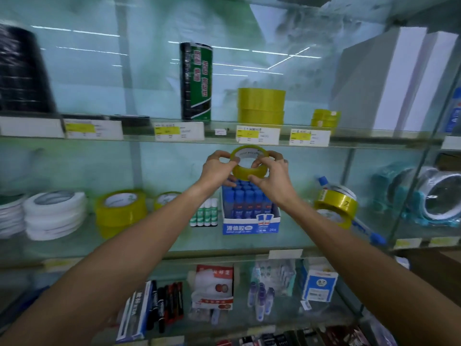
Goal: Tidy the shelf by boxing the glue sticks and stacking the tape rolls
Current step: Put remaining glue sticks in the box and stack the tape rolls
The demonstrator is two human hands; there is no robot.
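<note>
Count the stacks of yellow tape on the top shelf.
2: a larger stack of yellow tape mid-shelf and a smaller stack to its right, beside the white boxes. Others may be hidden.

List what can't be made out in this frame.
- Price labels, head view: print too small and blurred to read.
- Glue box, head view: back rows hidden behind both hands and the held tape roll.
- Black rolls, head view: cut off by the left edge, blurred.
- Bottom shelf goods, head view: cut off by the lower edge.
</note>
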